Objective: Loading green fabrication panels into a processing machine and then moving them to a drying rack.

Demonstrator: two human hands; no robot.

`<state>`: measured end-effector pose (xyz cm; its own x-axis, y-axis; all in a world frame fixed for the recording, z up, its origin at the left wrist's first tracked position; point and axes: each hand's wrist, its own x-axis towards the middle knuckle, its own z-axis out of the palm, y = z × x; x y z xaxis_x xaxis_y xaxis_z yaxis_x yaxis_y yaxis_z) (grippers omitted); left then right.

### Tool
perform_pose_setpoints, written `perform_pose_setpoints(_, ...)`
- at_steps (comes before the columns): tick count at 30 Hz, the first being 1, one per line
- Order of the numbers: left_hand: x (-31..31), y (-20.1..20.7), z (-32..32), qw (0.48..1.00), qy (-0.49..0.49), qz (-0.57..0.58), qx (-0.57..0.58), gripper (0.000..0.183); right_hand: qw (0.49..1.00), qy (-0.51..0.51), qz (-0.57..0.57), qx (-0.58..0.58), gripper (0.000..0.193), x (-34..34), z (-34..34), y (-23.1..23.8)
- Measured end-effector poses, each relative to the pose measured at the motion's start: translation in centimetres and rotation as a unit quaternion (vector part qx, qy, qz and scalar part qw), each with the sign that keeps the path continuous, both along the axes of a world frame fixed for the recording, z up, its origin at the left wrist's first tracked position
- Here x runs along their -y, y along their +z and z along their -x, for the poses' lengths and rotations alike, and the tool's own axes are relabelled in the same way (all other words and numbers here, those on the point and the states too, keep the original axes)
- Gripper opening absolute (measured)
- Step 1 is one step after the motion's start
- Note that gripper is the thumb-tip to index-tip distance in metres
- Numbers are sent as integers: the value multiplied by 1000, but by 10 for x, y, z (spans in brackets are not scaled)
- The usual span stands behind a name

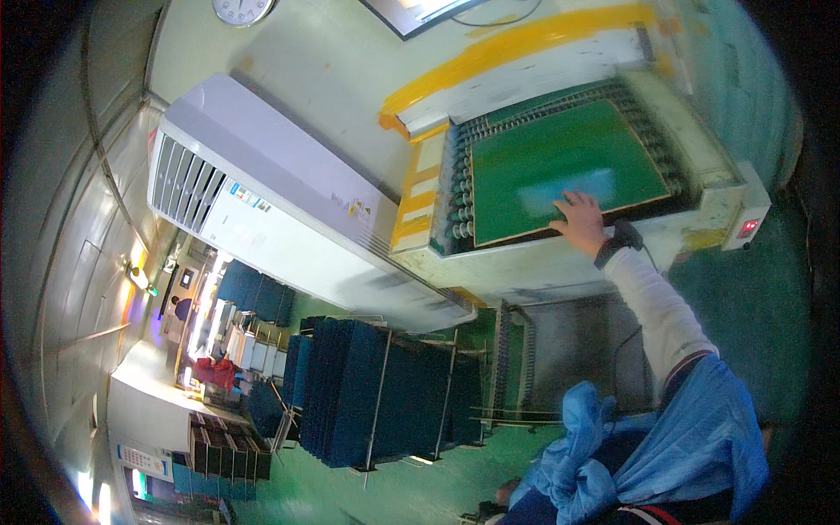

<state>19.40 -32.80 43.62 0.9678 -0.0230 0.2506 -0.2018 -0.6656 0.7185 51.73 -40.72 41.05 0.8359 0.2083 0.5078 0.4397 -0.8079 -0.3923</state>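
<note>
- Head view: your right hand (581,223) lay flat, fingers spread, on the green panel's (564,171) 5 o'clock corner, grip holding nothing, seemingly steadying it.
- The panel rested on the roller conveyor (455,201).
- Your left hand was out of view.
- A rack of dark panels (385,394) stood at 7 o'clock.

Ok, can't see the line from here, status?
Right hand flat on green panel, at its near edge. Left hand out of view. Panel lies on roller conveyor; nothing on it.

Right hand (579,220) flat on green board (560,166) atop roller conveyor (459,206).
</note>
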Motion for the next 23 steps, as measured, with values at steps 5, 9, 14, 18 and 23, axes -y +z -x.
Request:
perform_pose_setpoints(5, -4, -5, -3, 1000, 6, 7, 6, 26, 999, -25, 27, -15, 46, 0, -24, -6)
perform_pose_setpoints(9, -11, -11, 4, 999, 11, 26, 17, 27, 999, -18, 22, -21, 46, -5, -29, -1)
perform_pose_setpoints(14, -55, -106, 59, 997, 41, 3, -60, 28, 999, -37, 34, 2, 46, 1, -35, -9)
perform_pose_setpoints(18, -140, -267, 174, 952, 116, -130, -251, 29, 999, -8, 41, -2, 45, -2, -33, -27)
perform_pose_setpoints(23, -159, -356, 300, 909, 121, -186, -353, 31, 994, 98, 6, -47, 46, -12, 18, -25)
